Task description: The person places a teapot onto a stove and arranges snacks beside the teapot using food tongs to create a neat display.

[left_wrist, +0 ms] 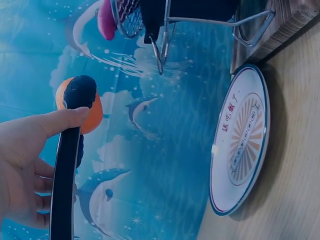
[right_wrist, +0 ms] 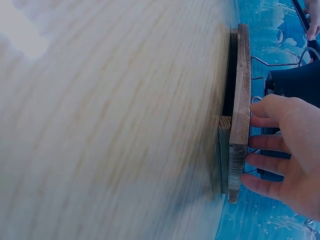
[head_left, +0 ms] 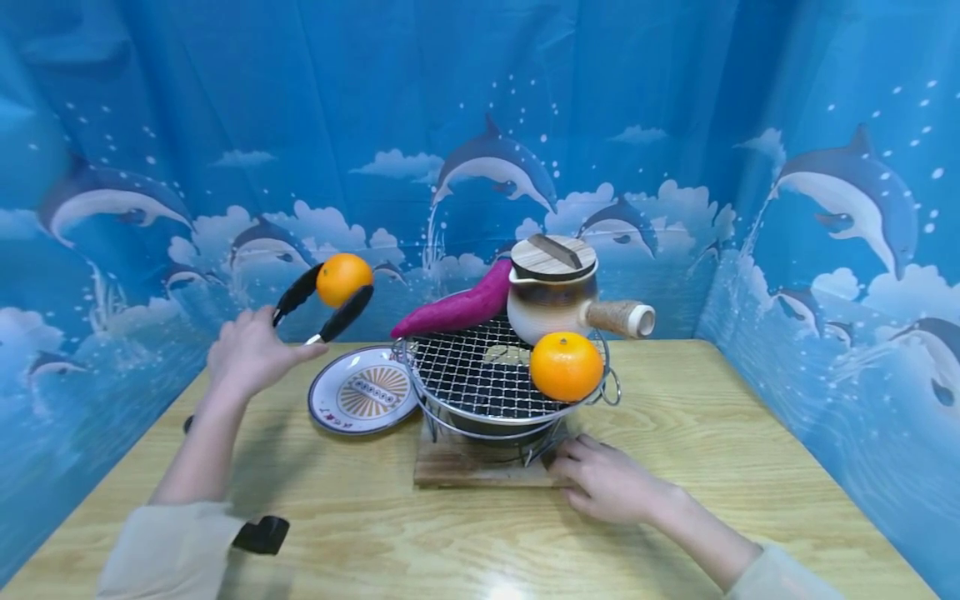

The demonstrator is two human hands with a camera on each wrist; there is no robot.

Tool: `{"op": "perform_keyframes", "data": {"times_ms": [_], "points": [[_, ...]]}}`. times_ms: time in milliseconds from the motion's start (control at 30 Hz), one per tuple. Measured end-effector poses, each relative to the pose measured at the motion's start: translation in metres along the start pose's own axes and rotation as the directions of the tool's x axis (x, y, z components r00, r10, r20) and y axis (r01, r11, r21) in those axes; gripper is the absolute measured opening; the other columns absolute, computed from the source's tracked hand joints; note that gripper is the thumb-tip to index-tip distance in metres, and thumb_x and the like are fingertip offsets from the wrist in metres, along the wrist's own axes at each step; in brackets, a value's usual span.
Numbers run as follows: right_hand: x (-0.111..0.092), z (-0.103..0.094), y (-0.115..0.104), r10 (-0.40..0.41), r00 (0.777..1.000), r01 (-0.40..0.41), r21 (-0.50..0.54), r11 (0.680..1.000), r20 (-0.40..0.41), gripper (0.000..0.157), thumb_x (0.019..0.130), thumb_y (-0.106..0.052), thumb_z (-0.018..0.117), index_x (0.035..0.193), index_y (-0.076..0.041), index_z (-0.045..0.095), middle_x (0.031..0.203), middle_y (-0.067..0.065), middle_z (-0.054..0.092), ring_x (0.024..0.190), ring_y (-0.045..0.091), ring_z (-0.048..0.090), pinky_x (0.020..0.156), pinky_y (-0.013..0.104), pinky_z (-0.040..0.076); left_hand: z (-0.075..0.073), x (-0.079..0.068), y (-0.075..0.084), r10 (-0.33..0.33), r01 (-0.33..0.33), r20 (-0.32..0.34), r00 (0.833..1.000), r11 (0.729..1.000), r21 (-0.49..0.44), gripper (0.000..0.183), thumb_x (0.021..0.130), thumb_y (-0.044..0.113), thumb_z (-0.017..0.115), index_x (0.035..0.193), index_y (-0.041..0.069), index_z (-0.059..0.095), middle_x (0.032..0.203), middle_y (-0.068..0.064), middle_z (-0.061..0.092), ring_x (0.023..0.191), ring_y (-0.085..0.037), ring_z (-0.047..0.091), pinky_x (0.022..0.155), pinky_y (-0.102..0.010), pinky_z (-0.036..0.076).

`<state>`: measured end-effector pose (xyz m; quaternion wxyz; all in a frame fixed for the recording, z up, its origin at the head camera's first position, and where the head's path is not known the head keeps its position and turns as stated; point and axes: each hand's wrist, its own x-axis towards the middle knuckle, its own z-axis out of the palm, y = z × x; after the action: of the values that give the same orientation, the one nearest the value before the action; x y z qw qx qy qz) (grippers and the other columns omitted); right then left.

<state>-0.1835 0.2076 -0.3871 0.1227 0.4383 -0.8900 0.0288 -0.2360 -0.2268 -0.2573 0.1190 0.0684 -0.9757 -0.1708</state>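
My left hand [head_left: 251, 354] grips a pair of tongs [head_left: 347, 315] with black tips, thumb along one arm. Between the tips an orange [head_left: 344, 279] is held in the air, left of the grill and above the plate's height. My right hand [head_left: 615, 483] is low at the right front corner of the wooden board [head_left: 480, 475] under the grill. In the right wrist view its fingertips [right_wrist: 250, 181] touch the board's edge, with the fingers fairly straight. A round wire grill [head_left: 465, 375] on a stand bears a purple sweet potato [head_left: 457, 311], a second orange [head_left: 566, 368] and a lidded pot [head_left: 543, 312].
A white plate [head_left: 321, 398] with a dark blue rim lies on the table [head_left: 360, 517], left of the grill. The pot's handle [head_left: 622, 317] juts out to the right. Blue dolphin-print curtains [head_left: 337, 100] stand behind the table and at both sides.
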Motion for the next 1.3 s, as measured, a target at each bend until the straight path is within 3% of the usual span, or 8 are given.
{"op": "perform_keyframes", "data": {"times_ms": [267,667,1000,1300], "points": [[0.0,0.0,0.0,0.001,1.0,-0.001,-0.007,1.0,0.001,0.017,0.079,-0.021,0.066,0.095,-0.017,0.066,0.096,-0.003,0.058,0.088,0.015,0.053,0.083,0.035,0.047,-0.008,-0.006,0.007,0.032,-0.032,-0.022,0.999,0.999,-0.025,0.109,0.069,0.064,0.068,0.138,-0.011,0.029,0.123,-0.037,0.039,0.107,-0.053,0.036,0.075,-0.06,0.04],[0.0,0.0,-0.001,0.006,1.0,-0.006,-0.009,1.0,0.002,0.017,0.079,-0.021,0.066,0.095,-0.018,0.066,0.097,-0.003,0.058,0.089,0.016,0.053,0.08,0.034,0.048,-0.022,-0.025,0.034,0.163,-0.165,-0.058,0.985,0.986,-0.033,0.104,0.069,0.062,0.069,0.137,-0.007,0.033,0.124,-0.034,0.043,0.107,-0.049,0.039,0.08,-0.063,0.038],[0.0,-0.001,-0.001,0.003,1.0,-0.003,-0.008,1.0,0.01,0.017,0.079,-0.02,0.066,0.096,-0.017,0.066,0.098,-0.002,0.058,0.089,0.016,0.053,0.081,0.034,0.048,-0.03,-0.037,0.053,0.244,-0.245,-0.021,0.969,0.969,-0.022,0.098,0.069,0.056,0.072,0.137,-0.004,0.036,0.128,-0.029,0.043,0.11,-0.046,0.038,0.082,-0.062,0.037],[0.0,0.0,-0.001,0.008,1.0,-0.008,-0.016,1.0,0.007,0.017,0.079,-0.021,0.065,0.096,-0.017,0.066,0.098,-0.001,0.059,0.09,0.017,0.054,0.086,0.037,0.047,-0.032,-0.045,0.066,0.265,-0.264,0.001,0.964,0.964,-0.007,0.1,0.066,0.056,0.075,0.139,-0.001,0.036,0.13,-0.027,0.043,0.11,-0.044,0.038,0.084,-0.062,0.037]]}}
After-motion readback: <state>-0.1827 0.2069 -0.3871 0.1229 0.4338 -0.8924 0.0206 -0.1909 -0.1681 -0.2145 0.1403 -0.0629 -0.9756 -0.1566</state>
